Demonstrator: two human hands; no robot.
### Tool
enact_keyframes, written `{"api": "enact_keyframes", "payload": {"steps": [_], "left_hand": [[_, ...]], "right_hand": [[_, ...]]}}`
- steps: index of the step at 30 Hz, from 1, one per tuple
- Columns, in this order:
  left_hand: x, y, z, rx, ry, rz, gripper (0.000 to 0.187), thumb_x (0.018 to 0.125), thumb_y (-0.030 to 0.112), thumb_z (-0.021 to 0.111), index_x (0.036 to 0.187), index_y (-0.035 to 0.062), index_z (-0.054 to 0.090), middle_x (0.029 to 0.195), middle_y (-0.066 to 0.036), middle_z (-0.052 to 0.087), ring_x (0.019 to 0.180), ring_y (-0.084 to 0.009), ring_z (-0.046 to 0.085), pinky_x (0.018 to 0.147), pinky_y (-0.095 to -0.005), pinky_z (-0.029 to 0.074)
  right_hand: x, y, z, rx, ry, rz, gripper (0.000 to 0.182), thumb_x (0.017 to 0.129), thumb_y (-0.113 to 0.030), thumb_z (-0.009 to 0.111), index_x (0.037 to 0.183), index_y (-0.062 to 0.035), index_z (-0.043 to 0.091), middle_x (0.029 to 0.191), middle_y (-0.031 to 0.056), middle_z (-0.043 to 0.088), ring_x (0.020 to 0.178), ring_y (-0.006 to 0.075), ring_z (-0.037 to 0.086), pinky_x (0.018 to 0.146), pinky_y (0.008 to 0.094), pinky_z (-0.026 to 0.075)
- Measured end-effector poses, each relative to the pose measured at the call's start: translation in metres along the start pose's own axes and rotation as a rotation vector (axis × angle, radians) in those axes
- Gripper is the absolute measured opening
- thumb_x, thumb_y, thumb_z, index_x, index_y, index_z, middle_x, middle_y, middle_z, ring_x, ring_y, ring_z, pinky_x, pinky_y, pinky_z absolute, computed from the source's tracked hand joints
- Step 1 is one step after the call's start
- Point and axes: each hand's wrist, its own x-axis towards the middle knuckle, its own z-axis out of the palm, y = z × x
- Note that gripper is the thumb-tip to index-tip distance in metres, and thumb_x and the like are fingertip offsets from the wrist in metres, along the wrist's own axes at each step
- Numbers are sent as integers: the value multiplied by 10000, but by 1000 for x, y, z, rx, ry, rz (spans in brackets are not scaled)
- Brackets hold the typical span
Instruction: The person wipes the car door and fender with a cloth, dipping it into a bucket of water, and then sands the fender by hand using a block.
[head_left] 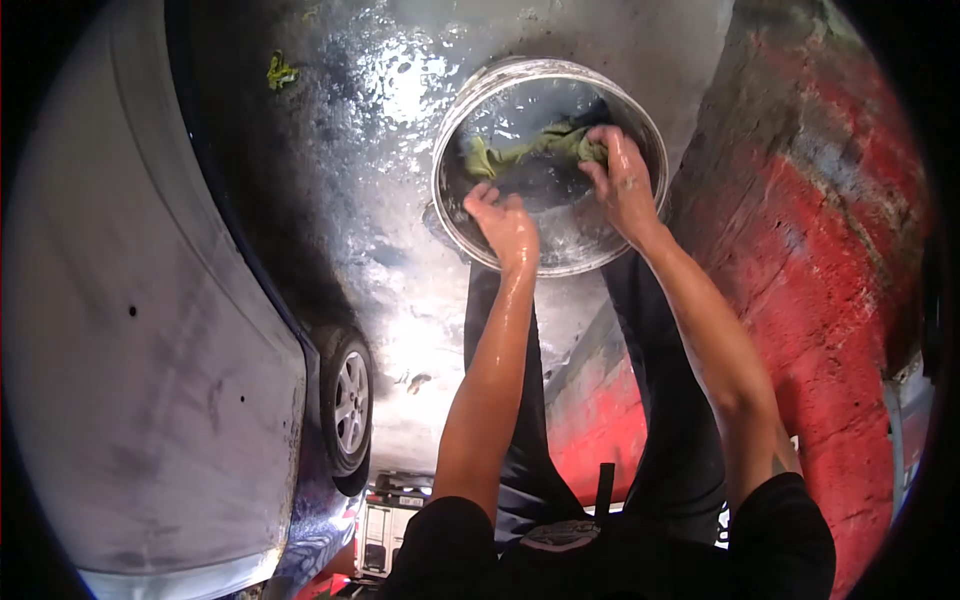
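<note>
The green cloth (555,141) lies in water (530,185) inside the bucket (580,235), clamped at one end by the right hand (622,183); the left hand (505,225) is held nearby, loose and empty. Grip could be lost through wetness, or the floor (390,200) splashed by hasty lifting.

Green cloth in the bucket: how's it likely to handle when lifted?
The green cloth is probably floppy, given its bunched folds. Likely heavy for its size and dripping, as it lies in what looks like water inside the bucket. Perhaps slippery too: the right hand gripping it glistens.
</note>
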Motion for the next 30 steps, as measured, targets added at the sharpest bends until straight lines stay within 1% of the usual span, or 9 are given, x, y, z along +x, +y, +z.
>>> {"api": "enact_keyframes", "payload": {"steps": [2,3,6,9,11,15,23,25,30], "left_hand": [[-10,10,1,198,-140,203,646,884,-3,627,1480,-15,377,1383,-279,483,1196,-349,564,1055,-456,451],[-16,34,-4,319,-277,265,815,854,-57,640,1581,24,281,1515,-375,324,1422,-507,361,1158,-528,365],[-16,48,0,655,-363,505,893,863,-31,680,1633,162,269,1558,-359,282,1432,-498,388,1175,-517,362],[12,33,10,462,-537,523,708,858,-45,688,1507,181,517,1665,-298,190,1490,-491,334,1188,-508,358],[17,46,6,529,-556,819,469,842,-21,696,1297,95,693,1546,-263,446,1413,-458,461,1070,-487,477],[7,73,-11,560,-435,675,308,794,2,689,1099,-32,665,1080,-268,680,1045,-435,669,894,-461,530],[-63,104,-28,783,-485,753,259,820,-21,651,1074,-28,600,1053,-258,656,935,-446,677,799,-476,547],[-77,116,-22,653,-451,653,254,844,-31,659,1093,-24,607,1060,-228,677,935,-390,701,812,-438,557],[-77,143,-20,196,-393,394,302,912,-52,680,1208,-34,625,1068,-125,712,961,-199,707,852,-311,561]], "right_hand": [[0,0,2,24,-38,103,255,850,39,733,1076,-36,640,1003,174,639,942,410,641,831,462,510],[0,-9,-4,44,-77,76,243,851,32,732,1069,-40,651,994,174,636,941,401,646,821,461,513],[-14,-49,-31,157,-182,-91,186,839,-19,738,1017,-42,687,1005,157,649,913,366,664,766,435,522],[-28,-93,-73,227,-260,-183,208,821,15,706,1023,-30,686,998,154,647,890,369,661,755,429,527],[-35,-103,-101,310,-292,-112,210,823,35,647,1022,-17,685,1002,160,646,892,381,660,764,430,536],[-29,-59,-104,29,-119,-87,250,826,45,596,1050,-17,689,1010,164,647,908,381,657,791,440,539],[14,-21,10,307,-48,-182,303,983,-259,653,1139,-8,717,1128,185,699,985,334,683,893,411,532],[17,-7,35,845,-620,535,504,1062,-430,535,1003,20,754,1013,134,741,949,192,665,912,345,492],[6,23,53,603,-714,587,652,1005,-592,565,897,25,746,832,79,704,821,162,609,838,350,494]]}}
